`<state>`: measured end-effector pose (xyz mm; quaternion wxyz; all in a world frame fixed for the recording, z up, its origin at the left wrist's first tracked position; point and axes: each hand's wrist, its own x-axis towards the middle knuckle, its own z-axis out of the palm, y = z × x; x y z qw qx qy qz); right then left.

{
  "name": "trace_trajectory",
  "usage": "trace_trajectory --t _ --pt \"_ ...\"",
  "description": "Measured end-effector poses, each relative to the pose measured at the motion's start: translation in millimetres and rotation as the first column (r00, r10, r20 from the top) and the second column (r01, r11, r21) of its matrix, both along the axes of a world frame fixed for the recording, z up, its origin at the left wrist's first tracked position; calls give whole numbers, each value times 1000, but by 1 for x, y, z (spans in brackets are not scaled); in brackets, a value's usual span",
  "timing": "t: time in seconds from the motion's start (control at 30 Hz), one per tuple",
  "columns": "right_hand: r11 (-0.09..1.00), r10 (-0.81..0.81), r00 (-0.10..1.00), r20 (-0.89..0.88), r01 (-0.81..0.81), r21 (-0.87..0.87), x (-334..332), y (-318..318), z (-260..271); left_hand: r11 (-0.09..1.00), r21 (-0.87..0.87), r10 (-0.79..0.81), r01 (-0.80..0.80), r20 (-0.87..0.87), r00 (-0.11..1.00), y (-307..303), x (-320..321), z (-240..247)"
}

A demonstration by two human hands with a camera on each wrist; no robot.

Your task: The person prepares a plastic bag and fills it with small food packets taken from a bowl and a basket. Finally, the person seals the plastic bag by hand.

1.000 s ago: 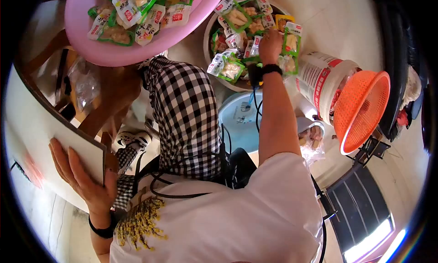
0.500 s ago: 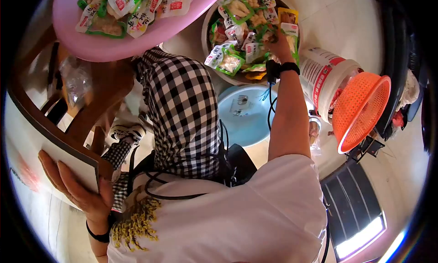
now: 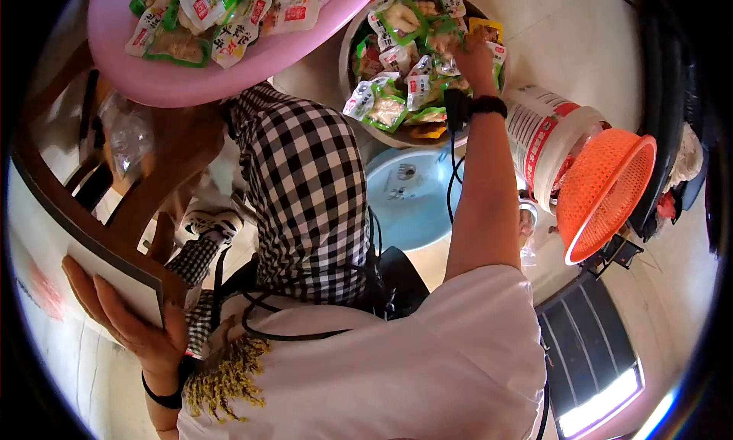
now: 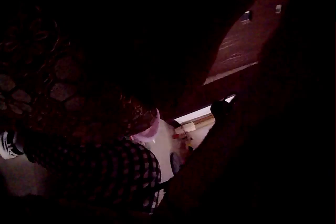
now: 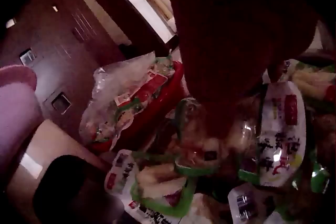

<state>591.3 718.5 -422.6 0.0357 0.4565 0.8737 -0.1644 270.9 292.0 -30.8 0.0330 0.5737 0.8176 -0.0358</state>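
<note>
In the head view, a round metal basin (image 3: 347,96) holds many small sealed food packets with green, white and yellow edges. My right hand (image 3: 475,62) reaches down among them at the basin's right side; in the right wrist view its dark fingers touch a clear green-edged packet (image 5: 197,163), and their grip is hard to make out. My left hand (image 3: 134,318) rests with extended fingers on the corner of a white tabletop (image 3: 126,283), holding no packet. A pink basin (image 3: 206,89) with similar packets stands at the upper left. The left wrist view is very dark.
A light blue basin (image 3: 408,211) stands below the metal one. Right of it are a white bucket (image 3: 546,135) and an orange mesh basket (image 3: 603,196). A wooden chair (image 3: 179,146) is at the left. The right wrist view shows a red container (image 5: 170,95) with bagged packets.
My right hand has moved slightly up and right within the metal basin, and packets under it have shifted. The left hand stays on the tabletop while the head view has shifted slightly.
</note>
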Motion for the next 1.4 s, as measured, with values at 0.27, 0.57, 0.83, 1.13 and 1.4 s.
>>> trace_trajectory --t 0.27,0.57,0.83,1.13,1.4 --pt "965 -206 977 58 213 -153 -16 -3 -22 1000 7 -9 9 4 1000 -2 -1 0" --pt "774 -601 792 -105 545 -322 14 -72 82 998 43 37 -37 8 999 10 2 -1" --pt "703 -687 328 -648 76 -707 -46 -106 269 988 69 135 -141 86 987 19 9 6" --pt "712 -499 310 -809 -386 -587 -214 -112 303 982 146 110 -123 94 989 19 12 12" --pt "680 -734 206 -648 203 -705 -98 -70 189 994 46 100 -102 45 994 22 12 12"
